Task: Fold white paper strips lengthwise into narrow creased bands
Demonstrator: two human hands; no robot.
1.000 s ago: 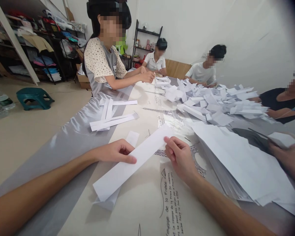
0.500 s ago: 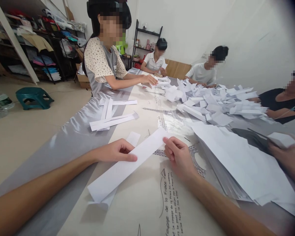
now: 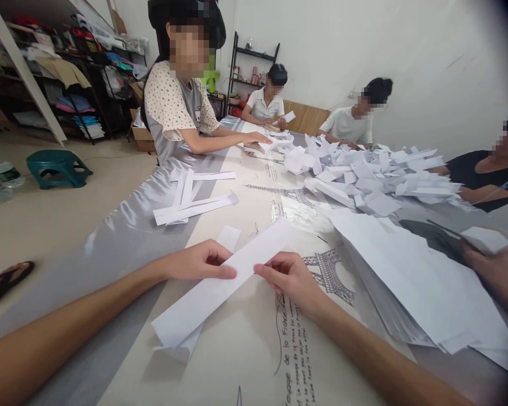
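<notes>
A long folded strip of white paper [image 3: 207,299] lies slantwise between my hands, above the printed tablecloth. My left hand [image 3: 205,262] grips it near the middle, thumb on top and fingers beneath. My right hand [image 3: 290,276] pinches its right edge between thumb and fingers. Under it another white strip [image 3: 229,238] crosses the other way, its far end showing past my left hand and its near end at the lower left. Several folded strips [image 3: 195,208] lie crossed on the table beyond my left hand.
A stack of white sheets [image 3: 406,270] lies on the right, near another person's hand [image 3: 497,273]. Behind it spreads a heap of folded papers [image 3: 364,169]. Co-workers sit around the table; one person's hand [image 3: 256,138] rests on papers. A green stool [image 3: 58,168] stands on the floor.
My right hand has slid from the strip's far corner down along its right edge, toward my left hand. The left hand keeps its place. A sandalled foot has come into view at left.
</notes>
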